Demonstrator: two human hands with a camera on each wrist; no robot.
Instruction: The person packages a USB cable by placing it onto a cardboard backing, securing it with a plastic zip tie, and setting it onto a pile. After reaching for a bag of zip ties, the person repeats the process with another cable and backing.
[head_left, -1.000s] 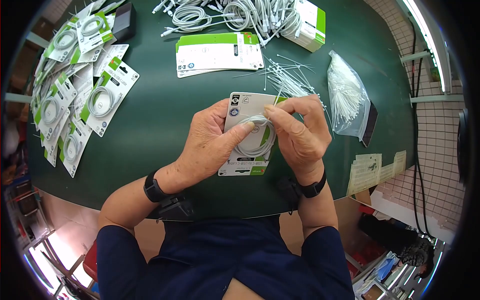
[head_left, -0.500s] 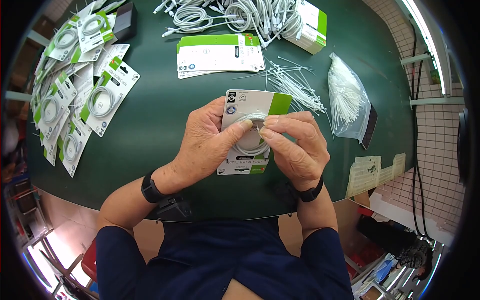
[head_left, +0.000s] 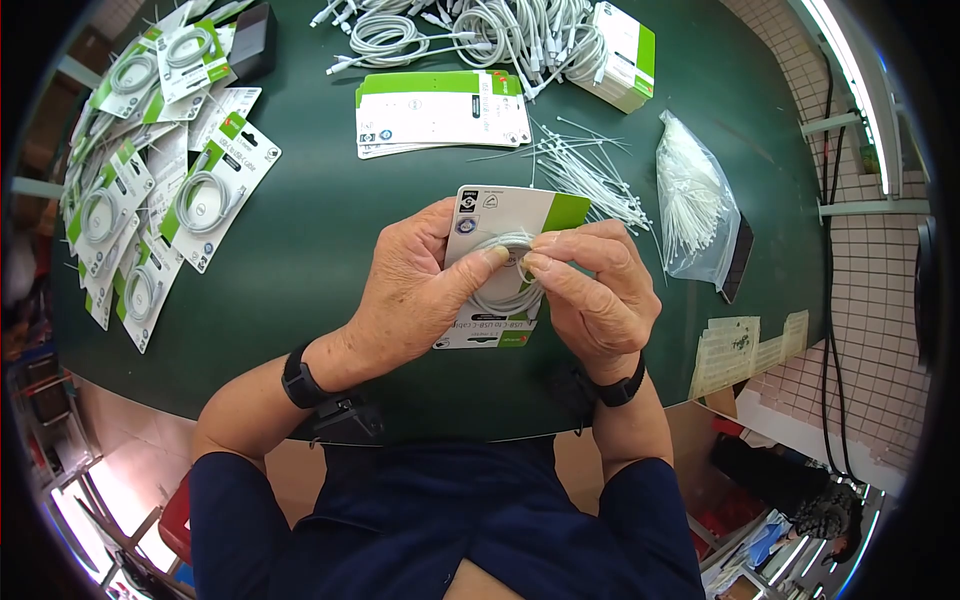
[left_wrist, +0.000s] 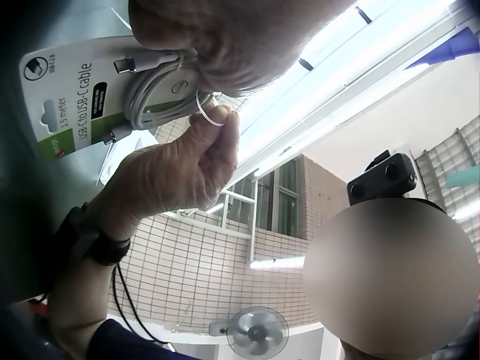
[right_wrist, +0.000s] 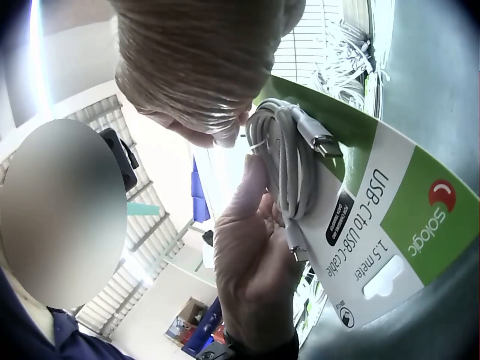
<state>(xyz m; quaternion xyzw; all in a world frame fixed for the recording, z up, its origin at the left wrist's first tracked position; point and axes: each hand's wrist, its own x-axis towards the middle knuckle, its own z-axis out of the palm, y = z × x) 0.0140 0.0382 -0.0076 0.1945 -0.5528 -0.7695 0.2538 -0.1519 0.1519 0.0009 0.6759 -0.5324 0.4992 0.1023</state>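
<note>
My left hand [head_left: 415, 285] holds a white and green cable card [head_left: 520, 205], its thumb pressing a coiled white USB-C cable [head_left: 505, 302] against the card's face. Between thumb and index finger, my right hand [head_left: 600, 285] pinches a thin white cable tie [left_wrist: 202, 112] at the coil's upper right. In the left wrist view the tie bends in a small loop out from the card. Both plug ends of the cable show in the right wrist view, by the printed side. Left fingers behind the card are hidden in the head view.
Finished-looking cards with coiled cables [head_left: 205, 200] pile up at the left, near a black box [head_left: 252, 45]. Ahead lie a stack of flat cards [head_left: 440, 120], a heap of cables [head_left: 490, 35] and a card block [head_left: 625, 55]. Loose ties [head_left: 590, 175] and a bag of ties [head_left: 692, 195] are right.
My right fingers have come down from the card's upper edge to the coil. The tie's end, which stuck up past the card, is now down by the fingertips. More of the card's green corner shows.
</note>
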